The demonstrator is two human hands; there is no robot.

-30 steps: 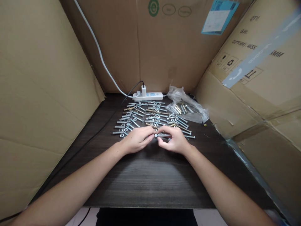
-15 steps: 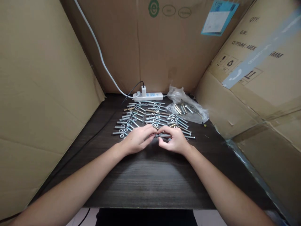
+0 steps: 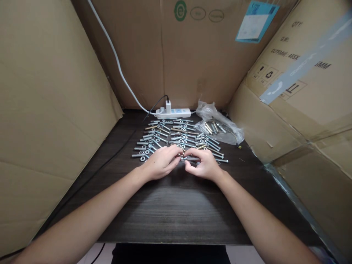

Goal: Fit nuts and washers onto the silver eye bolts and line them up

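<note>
Close to the middle of the table, a silvery bolt (image 3: pixel 193 158) lies level between my two hands, with a nut (image 3: pixel 182 159) at its left end. The thumb and fingertips of my right hand (image 3: pixel 202 163) pinch it just right of the nut. My left hand (image 3: pixel 162 162) is closed too, its thumb and fingertips at the nut's left side. Fingers hide part of the bolt. Just beyond my hands lie rows of loose metal sleeves (image 3: pixel 139 148), washers, nuts (image 3: pixel 142 158) and bolts (image 3: pixel 213 141), mostly silvery, with a few brass-coloured.
A clear plastic bag (image 3: pixel 233 135) holding several bolts lies at the back right. Behind the rows, a white power strip (image 3: pixel 181 113) carries a plugged-in adapter (image 3: pixel 168 106). A black cable (image 3: pixel 118 150) crosses the left side. Cardboard walls (image 3: pixel 137 55) enclose the dark table (image 3: pixel 170 216).
The fingertips have shifted slightly around the bolt, and more of the nut shows between my hands. Both arms stay nearly in place.
</note>
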